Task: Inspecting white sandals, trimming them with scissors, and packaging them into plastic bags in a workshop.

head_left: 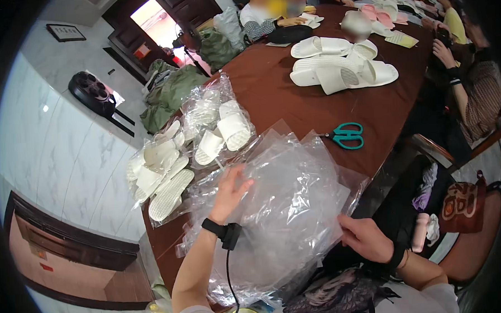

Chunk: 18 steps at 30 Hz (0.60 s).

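Observation:
A loose pile of clear plastic bags (286,211) covers the near end of the table in front of me. On the pile's left side rests my left hand (229,191), fingers apart and holding nothing. My right hand (369,239) is closed at the right edge of the pile, its thumb and fingertips pinching the rim of a clear bag. Just beyond the left hand lie white slippers in clear bags (224,132), with more bagged white slippers (162,177) beside them at the table's left edge.
Teal-handled scissors (347,136) lie past the bags on the brown tablecloth (271,108). Farther off are unbagged white slippers (341,66). Several people sit along the table; one (477,90) is on the right. A chair with a brown bag (462,206) stands near my right.

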Each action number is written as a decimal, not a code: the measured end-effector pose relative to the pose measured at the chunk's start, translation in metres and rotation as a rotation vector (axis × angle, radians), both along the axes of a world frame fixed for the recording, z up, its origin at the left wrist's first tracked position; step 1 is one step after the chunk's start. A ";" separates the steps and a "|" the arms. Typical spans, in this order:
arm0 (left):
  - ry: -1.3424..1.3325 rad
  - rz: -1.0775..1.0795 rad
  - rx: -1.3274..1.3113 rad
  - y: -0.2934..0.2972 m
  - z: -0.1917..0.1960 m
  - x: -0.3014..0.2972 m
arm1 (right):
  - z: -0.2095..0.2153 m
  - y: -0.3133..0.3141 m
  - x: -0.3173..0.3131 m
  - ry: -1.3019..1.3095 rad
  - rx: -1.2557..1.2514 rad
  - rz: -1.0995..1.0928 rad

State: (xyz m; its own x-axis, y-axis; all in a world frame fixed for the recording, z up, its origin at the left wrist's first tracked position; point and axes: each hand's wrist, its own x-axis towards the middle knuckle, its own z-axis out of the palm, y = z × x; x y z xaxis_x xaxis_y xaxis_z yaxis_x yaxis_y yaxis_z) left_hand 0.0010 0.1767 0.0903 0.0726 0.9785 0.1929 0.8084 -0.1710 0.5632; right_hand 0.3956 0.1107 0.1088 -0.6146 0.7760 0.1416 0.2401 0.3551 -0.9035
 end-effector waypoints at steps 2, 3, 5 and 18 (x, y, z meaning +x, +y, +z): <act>0.064 -0.004 0.049 -0.003 -0.006 -0.007 | 0.007 -0.002 0.006 -0.038 0.005 0.047; 0.277 0.089 0.135 -0.005 -0.014 -0.011 | 0.005 -0.004 0.009 0.049 -0.118 -0.085; 0.485 0.220 0.224 -0.013 -0.023 -0.011 | -0.002 -0.007 0.021 0.077 -0.230 -0.228; 0.358 0.314 0.054 -0.025 0.021 -0.054 | -0.023 0.021 -0.089 0.034 0.034 0.118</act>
State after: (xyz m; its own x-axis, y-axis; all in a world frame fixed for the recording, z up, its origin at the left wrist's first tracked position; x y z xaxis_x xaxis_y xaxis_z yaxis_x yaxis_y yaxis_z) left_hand -0.0528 0.1517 0.1118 -0.1536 0.9531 0.2610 0.9672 0.0909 0.2372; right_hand 0.3070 0.1315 0.0853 -0.6958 0.6930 0.1886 0.1648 0.4096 -0.8973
